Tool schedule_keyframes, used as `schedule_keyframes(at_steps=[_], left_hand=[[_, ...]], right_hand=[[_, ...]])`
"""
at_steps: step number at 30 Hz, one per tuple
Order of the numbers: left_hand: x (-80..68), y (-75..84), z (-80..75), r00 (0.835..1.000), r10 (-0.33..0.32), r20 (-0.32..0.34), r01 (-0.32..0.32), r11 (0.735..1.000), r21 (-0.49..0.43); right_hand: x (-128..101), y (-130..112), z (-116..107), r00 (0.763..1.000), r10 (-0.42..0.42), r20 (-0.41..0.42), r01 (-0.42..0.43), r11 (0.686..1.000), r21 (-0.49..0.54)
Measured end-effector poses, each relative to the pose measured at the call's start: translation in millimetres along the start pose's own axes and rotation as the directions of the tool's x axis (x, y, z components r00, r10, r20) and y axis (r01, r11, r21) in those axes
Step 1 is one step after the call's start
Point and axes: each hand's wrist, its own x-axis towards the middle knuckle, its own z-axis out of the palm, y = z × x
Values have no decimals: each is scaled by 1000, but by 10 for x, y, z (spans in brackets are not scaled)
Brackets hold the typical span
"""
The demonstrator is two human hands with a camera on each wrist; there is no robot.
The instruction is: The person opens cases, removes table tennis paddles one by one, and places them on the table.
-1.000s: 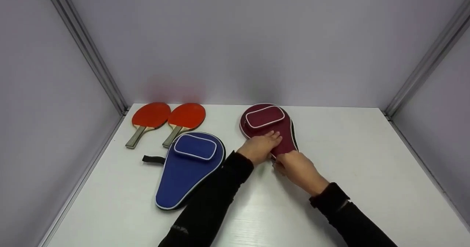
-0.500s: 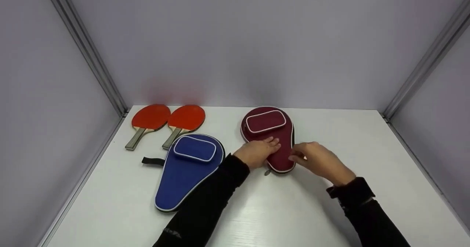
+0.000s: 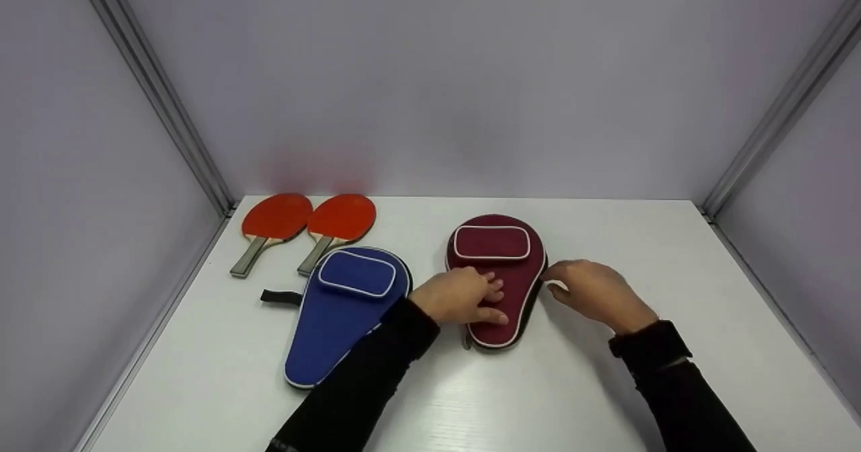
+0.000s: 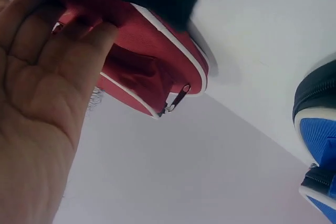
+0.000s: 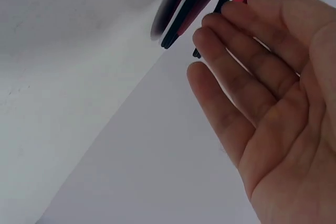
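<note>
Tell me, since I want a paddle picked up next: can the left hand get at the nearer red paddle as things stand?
Probably yes: the left hand rests on the maroon case, and the red paddle lies uncovered beyond the blue case.

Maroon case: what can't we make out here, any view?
- Maroon case, head view: left hand covers its left side; whether anything is inside is hidden.
- Right fingers, right wrist view: contact with the case edge unclear, the edge is blurred and cut off at the top.
- Left wrist view: a dark blur hides the case top.
- Blue case: sleeve covers its lower right edge.
</note>
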Motion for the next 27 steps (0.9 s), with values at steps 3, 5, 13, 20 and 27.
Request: schedule_keyframes(at_steps=[3,5,13,20,27], left_hand=[[-38,79,39,1000,-3,-24,5,998,63],[-56,135,66,999,-3,-44,8,994,109],[-79,293,183,991,-34,-130,59,979,196],[-68,508,351,986,-57,-156,112,921,373],[-122,779,283,965,-114,-235,208,878,431]], right_hand=[[-2,8,14,999,-38,17,38,999,14],[-3,18,23,998,-64,29,64,998,24],[-7,42,57,986,-152,61,151,988,32],[15,54,125,975,-197,103,191,979,68],[12,17,100,973,-203,112,193,976,98]])
